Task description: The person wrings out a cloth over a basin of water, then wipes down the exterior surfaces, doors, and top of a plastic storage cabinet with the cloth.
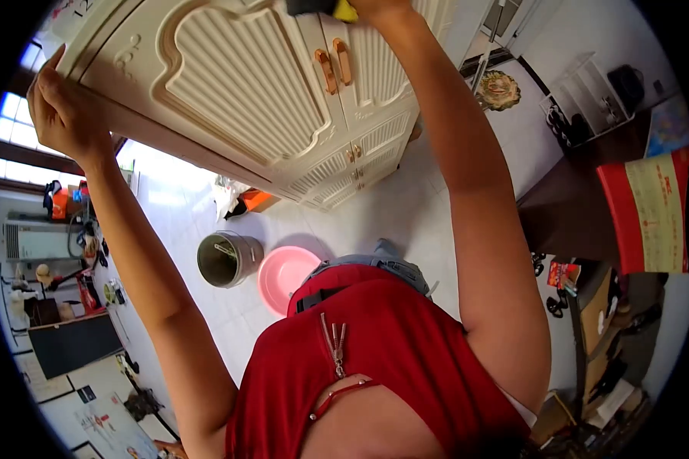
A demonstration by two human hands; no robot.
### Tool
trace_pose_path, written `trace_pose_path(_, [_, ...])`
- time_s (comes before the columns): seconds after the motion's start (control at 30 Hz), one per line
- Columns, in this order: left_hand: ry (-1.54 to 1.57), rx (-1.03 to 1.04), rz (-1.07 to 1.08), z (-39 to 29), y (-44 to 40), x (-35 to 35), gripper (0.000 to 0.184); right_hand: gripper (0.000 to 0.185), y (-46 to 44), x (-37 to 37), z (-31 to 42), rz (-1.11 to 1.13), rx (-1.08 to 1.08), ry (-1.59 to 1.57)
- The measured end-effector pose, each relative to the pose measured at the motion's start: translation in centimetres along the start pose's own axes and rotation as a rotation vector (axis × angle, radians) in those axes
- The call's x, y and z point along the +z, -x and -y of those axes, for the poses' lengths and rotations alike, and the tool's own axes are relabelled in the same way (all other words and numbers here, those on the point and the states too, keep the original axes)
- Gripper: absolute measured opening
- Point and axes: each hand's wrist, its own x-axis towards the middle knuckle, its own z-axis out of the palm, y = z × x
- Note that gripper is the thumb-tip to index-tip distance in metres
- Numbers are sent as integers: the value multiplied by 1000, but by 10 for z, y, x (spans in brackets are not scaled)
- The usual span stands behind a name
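A tall cream cabinet (245,84) with ribbed, carved door panels and copper-coloured handles (334,67) fills the upper middle. At its upper left corner, my left hand (69,115) is closed around the cabinet's edge. My right arm reaches up across the doors. At the top border, my right hand (384,9) is partly cut off by the frame. It is against a dark grey and yellow cloth (346,11) on the upper cabinet front, and its fingers are mostly out of view.
On the pale tiled floor stand a grey-green bucket (239,260) and a pink basin (272,287), close to my legs. A bag and orange box (254,200) lie beside the cabinet's base. To the right are a dark table (566,206) and a white rack (593,92).
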Motion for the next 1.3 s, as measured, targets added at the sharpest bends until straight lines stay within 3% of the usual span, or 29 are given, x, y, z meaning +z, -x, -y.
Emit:
trace_pose_path(0.07, [-21, 21, -10, 3, 1, 0, 48, 53, 65, 5, -9, 128, 100, 35])
trace_pose_path(0.13, [-14, 17, 3, 12, 1, 1, 48, 35, 135, -1, 3, 209, 196, 79])
trace_pose_path(0.23, [1, -7, -2, 8, 0, 1, 49, 38, 247, -20, 23, 430, 377, -34])
trace_pose_path(0.3, [-20, 11, -20, 5, -1, 0, 48, 38, 281, -32, 36, 567, 381, 39])
trace_pose_path(0.37, [19, 23, 0, 19, 0, -2, 51, 40, 286, -36, 43, 603, 412, 27])
trace_pose_path(0.47, [140, -79, 45, 11, 2, 2, 53, 45, 255, -13, 31, 426, 391, 56])
trace_pose_path(0.53, [60, -59, 23, 16, 4, -4, 53, 53, 192, -4, 15, 334, 397, 19])
trace_pose_path(0.57, [86, -29, 23, 29, 3, -7, 50, 52, 150, 2, 3, 308, 540, -75])
trace_pose_path(0.63, [16, 3, -2, 25, 3, -6, 46, 52, 71, 1, -16, 156, 518, -41])
trace_pose_path(0.73, [-14, 30, -66, 16, 2, 0, 44, 52, 31, 6, -42, -105, 213, 120])
trace_pose_path(0.8, [-79, -1, -94, 3, 2, -2, 41, 51, 46, 3, -47, -88, 116, 82])
trace_pose_path(0.87, [-89, 51, -120, 10, 4, 2, 38, 52, 84, -7, -36, 45, 167, 167])
trace_pose_path(0.93, [84, -83, -42, 30, 4, -6, 38, 53, 175, 3, -30, -7, 298, 37])
trace_pose_path(0.97, [91, -101, -34, 33, 4, -7, 39, 56, 235, -1, -22, 139, 336, 161])
trace_pose_path(1.0, [97, -117, -26, 30, 5, -8, 39, 59, 285, -11, -6, 335, 508, 115])
trace_pose_path(1.03, [-3, -33, -12, 26, 3, -9, 40, 55, 310, -29, 13, 732, 985, -104])
trace_pose_path(1.07, [-62, -17, 3, 25, 3, -11, 40, 48, 353, -23, 10, 468, 552, 26])
trace_pose_path(1.13, [-137, -50, 34, 28, 5, -14, 41, 43, 377, -34, 27, 559, 604, 61])
trace_pose_path(1.2, [-146, -43, -29, 29, 5, -12, 41, 50, 357, -30, 28, 558, 660, 6])
trace_pose_path(1.23, [-167, -19, -50, 33, 4, -12, 40, 55, 341, -27, 24, 487, 645, 20])
trace_pose_path(1.3, [-91, -174, -83, 28, 5, -11, 40, 60, 281, -16, 3, 295, 649, -2])
